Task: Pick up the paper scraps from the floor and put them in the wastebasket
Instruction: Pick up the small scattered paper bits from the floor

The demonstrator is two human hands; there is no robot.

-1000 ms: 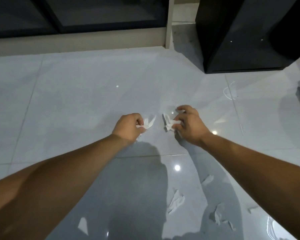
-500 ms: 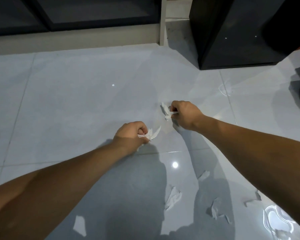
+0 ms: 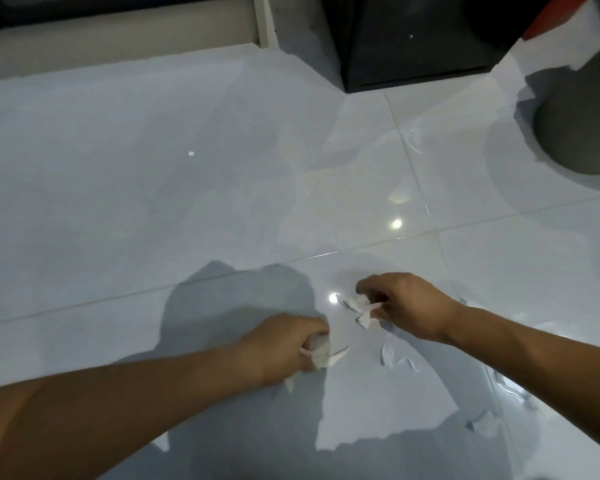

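Head view: both hands drawn back toward body since a second ago. Left hand (image 3: 284, 344) fisted round paper scraps (image 3: 323, 351); right hand (image 3: 406, 306) pinching scraps (image 3: 359, 306). More scraps (image 3: 388, 355) on floor (image 3: 153, 202); likely next target. Grey wastebasket (image 3: 582, 133), probably, far right.

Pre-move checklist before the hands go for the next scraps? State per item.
1. Left hand grip on its bunch of white torn paper scraps: ok, closed on them.
2. Right hand grip on its white crumpled paper scraps: ok, pinched.
3. Loose white paper scraps on the glossy white tiled floor: not ok, one lies by the right wrist, another near the lower right.
4. Room in each hand for more: cannot tell.
5. Wastebasket located: cannot tell; a dark round object sits at upper right, cut off by the frame edge.
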